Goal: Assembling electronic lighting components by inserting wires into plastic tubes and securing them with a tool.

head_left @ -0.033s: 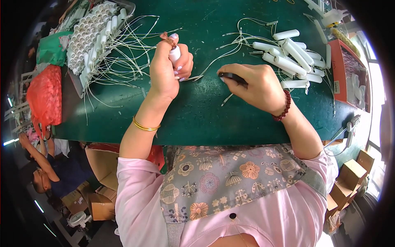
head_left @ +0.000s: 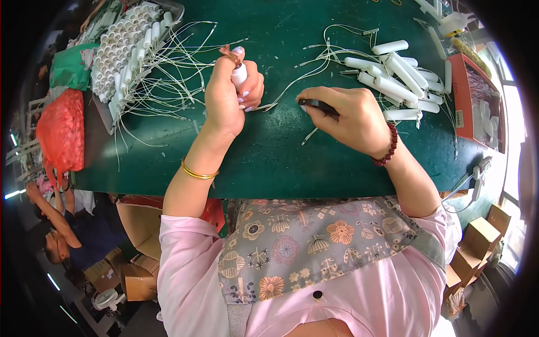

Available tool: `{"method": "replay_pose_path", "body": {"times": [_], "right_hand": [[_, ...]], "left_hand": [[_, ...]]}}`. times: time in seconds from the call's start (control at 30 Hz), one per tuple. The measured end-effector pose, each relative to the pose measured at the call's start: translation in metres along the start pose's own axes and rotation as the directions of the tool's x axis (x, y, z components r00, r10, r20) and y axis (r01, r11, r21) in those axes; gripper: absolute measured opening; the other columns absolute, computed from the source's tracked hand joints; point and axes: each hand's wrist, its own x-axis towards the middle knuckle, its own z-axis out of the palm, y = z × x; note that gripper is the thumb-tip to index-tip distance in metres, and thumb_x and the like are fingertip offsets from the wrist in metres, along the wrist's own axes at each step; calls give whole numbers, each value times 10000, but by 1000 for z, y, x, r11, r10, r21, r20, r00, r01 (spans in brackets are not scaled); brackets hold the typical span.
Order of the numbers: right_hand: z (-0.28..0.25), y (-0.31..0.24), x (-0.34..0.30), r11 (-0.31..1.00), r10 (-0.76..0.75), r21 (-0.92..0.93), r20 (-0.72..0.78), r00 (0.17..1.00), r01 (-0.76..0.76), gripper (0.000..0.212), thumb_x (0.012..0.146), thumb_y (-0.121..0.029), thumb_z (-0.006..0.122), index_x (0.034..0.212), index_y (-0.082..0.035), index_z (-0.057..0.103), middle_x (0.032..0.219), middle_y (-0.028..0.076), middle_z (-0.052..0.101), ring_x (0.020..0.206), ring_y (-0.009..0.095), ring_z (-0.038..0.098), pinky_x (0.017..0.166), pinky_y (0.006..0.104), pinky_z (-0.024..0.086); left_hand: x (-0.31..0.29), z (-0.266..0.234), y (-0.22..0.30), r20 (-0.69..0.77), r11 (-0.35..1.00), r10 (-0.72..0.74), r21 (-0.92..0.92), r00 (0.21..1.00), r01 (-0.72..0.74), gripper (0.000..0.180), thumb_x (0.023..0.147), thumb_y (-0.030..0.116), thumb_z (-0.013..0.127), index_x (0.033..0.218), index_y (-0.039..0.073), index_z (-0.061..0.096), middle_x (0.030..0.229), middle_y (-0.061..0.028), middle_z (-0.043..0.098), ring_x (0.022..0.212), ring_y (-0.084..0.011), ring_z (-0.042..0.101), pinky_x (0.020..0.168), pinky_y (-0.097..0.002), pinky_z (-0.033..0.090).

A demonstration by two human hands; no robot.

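Note:
My left hand [head_left: 233,84] is closed around a white cylinder [head_left: 240,74], held upright with its end showing between thumb and fingers. A tuft of copper-coloured wire [head_left: 229,54] sits at the top, by my thumb. Most of the cylinder is hidden by my palm. A thin pale wire [head_left: 286,90] runs from below those fingers to the right across the table. My right hand [head_left: 348,115] pinches a small dark object [head_left: 319,105] between thumb and forefinger; its kind cannot be made out. Just beyond that hand lies a loose pile of white tubes [head_left: 401,76] with thin wires.
At the left, a metal tray [head_left: 178,10] holds many stacked white tubes with wires trailing onto the green table [head_left: 269,163]. Red [head_left: 62,132] and green bags [head_left: 70,67] stand beside it. A red box [head_left: 463,101] is at the right. Another person [head_left: 67,236] works at the left.

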Motion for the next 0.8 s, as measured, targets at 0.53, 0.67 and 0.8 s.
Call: {"method": "replay_pose_path", "body": {"times": [0.53, 0.67, 0.8], "right_hand": [[-26, 35, 9, 658, 304, 686, 135, 943, -311, 284, 990, -220, 676, 1177, -8, 705, 838, -26, 567, 779, 59, 535, 712, 237, 462], [-21, 24, 11, 918, 168, 359, 40, 985, -171, 405, 894, -291, 792, 1184, -24, 698, 847, -14, 576, 765, 77, 532, 700, 247, 459], [-10, 27, 8, 999, -28, 43, -140, 990, 34, 406, 790, -199, 864, 1119, -22, 704, 925, 95, 700, 814, 215, 665, 743, 323, 527]], "left_hand": [[-23, 64, 65, 549, -361, 4, 780, 836, -511, 147, 854, 52, 644, 1001, 42, 638, 875, -114, 600, 881, -311, 646, 747, -427, 513], [-13, 57, 69, 570, -224, 24, 804, 821, -551, 161, 871, 45, 620, 1030, 39, 647, 862, -126, 600, 812, -334, 639, 703, -431, 496], [-10, 56, 69, 451, -163, -89, 873, 888, -460, 180, 890, 40, 602, 1059, 50, 663, 879, -122, 621, 813, -331, 653, 706, -424, 502]]}}
